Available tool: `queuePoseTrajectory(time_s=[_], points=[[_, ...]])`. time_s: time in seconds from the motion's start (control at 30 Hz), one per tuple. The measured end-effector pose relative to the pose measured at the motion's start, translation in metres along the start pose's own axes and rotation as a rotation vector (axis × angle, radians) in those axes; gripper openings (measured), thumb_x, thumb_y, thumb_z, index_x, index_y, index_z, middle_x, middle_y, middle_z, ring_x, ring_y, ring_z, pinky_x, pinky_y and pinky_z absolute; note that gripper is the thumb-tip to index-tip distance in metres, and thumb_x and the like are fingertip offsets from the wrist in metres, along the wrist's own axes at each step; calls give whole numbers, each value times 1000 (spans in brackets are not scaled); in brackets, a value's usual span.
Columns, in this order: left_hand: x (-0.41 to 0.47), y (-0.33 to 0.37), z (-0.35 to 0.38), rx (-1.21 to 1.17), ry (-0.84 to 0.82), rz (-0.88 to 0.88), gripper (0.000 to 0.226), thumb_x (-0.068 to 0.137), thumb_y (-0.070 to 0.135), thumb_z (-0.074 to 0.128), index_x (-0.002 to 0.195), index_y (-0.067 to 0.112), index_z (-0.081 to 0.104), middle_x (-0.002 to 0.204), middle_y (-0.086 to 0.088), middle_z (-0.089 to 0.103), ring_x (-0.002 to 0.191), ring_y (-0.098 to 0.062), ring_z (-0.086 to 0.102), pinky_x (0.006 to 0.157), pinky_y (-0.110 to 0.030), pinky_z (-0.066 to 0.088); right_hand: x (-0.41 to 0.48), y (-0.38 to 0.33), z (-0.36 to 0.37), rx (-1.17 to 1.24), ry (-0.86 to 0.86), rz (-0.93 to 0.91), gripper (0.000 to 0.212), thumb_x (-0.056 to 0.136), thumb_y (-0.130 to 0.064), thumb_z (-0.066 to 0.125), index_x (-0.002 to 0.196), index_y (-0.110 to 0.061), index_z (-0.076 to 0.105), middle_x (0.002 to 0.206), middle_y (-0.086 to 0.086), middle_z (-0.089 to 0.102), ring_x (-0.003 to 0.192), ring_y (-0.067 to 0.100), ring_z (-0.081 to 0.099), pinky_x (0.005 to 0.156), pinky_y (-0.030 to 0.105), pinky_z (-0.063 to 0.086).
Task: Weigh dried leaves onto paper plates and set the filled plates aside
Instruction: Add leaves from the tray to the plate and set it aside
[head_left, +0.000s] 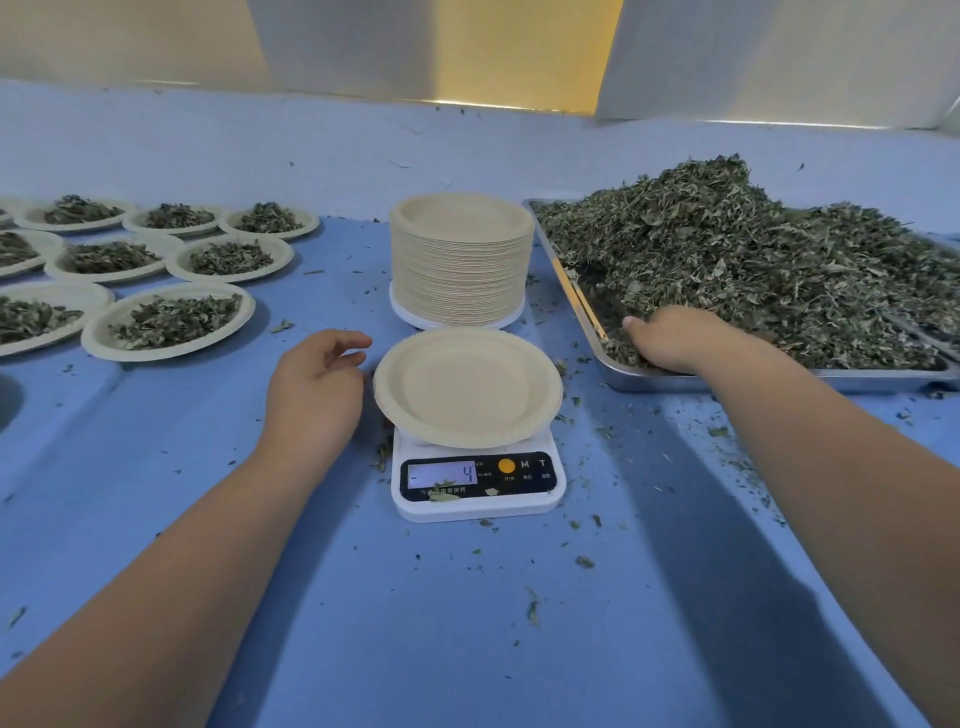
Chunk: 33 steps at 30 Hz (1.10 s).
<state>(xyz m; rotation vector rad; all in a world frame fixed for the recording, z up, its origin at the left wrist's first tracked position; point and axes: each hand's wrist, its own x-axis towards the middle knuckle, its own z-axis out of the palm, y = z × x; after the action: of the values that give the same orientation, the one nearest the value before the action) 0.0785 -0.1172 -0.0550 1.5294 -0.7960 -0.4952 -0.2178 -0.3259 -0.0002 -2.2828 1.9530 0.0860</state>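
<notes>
Empty plate (467, 387) sits on the scale (475, 483), centre of the table (467, 623). It overhangs the scale top on all sides. The display shows a dash and a 4.

Left hand (311, 384) is just left of the plate, knuckles up, fingers loosely curled and holding nothing. Fingertips are at the plate rim; can't tell if they touch it.

Right hand (670, 338) is in the near-left corner of the tray (675, 382), palm down and pushed into the leaves (753, 260). The thumb points left and the fingers are buried, so I can't tell whether it has grabbed any.

The tray is metal, right of the scale, with leaves heaped high toward the far side.

The stack (461, 260) of empty plates is just beyond the scale, upright on a white base.

Filled plates (169, 322) sit in rows at far left, each with a small pile of leaves, rims close or touching.

Leaf crumbs are scattered on the table, mostly around the scale and tray, and a few lie on the scale's front panel.
</notes>
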Motion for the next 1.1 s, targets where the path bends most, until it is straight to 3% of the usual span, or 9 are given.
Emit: queuePoseTrajectory(time_s=[0.17,0.23,0.33,0.4,0.57,0.7,0.77,0.9,1.1], points=[[-1,2,2,-11,10,-11,42,96,4,45,94,37,72,110,11,70,82,6,70,103,-45,54,-10,-30,6,105,51,-203,57,102,-64,24,125,-20,52,110,5,57,96,27,54,79,37,40],[-4,4,2,-21,5,-7,42,95,3,44,95,35,72,110,10,70,80,11,68,103,-47,54,-14,-37,11,110,40,-225,54,103,-61,27,123,-16,51,108,6,56,91,25,53,75,37,40],[-8,8,4,-20,-5,-6,37,91,12,45,96,34,73,109,11,70,79,10,67,101,-48,55,-17,-39,18,166,118,-223,49,105,-56,33,85,-13,48,81,8,53,69,23,50,57,35,36],[-10,10,7,-15,-7,-19,35,85,20,44,96,36,73,106,12,72,84,8,67,98,-45,55,-20,-36,14,207,188,-218,49,106,-50,36,74,-14,45,70,8,50,62,25,47,53,33,33],[-12,9,17,-25,33,-35,31,94,19,45,101,37,70,78,31,68,61,14,58,64,-22,46,-23,-26,1,293,369,-209,32,106,-31,42,88,-11,60,75,11,61,62,27,52,54,31,38],[-16,10,23,-42,17,-28,27,96,28,43,97,40,67,97,18,67,86,2,60,73,-26,43,-26,-24,6,301,396,-195,31,107,-30,41,92,-9,60,78,11,61,65,26,52,55,32,38],[-17,10,25,-36,6,-14,27,100,28,41,95,40,65,103,20,64,93,7,57,75,-22,41,-31,-25,1,353,504,-206,31,107,-32,40,93,-12,58,75,6,59,66,26,55,56,32,39],[-14,8,25,-26,4,-6,28,104,28,40,97,38,65,103,22,63,88,20,54,76,-16,38,-51,-45,-25,395,632,-348,28,106,-31,42,97,-13,60,71,2,56,65,26,55,60,35,45],[-14,6,24,9,7,19,27,105,29,40,107,32,67,102,24,62,85,27,51,75,-13,36,-94,-105,-45,519,503,-561,26,104,-30,46,101,-14,66,72,-3,57,56,11,48,54,30,41]])
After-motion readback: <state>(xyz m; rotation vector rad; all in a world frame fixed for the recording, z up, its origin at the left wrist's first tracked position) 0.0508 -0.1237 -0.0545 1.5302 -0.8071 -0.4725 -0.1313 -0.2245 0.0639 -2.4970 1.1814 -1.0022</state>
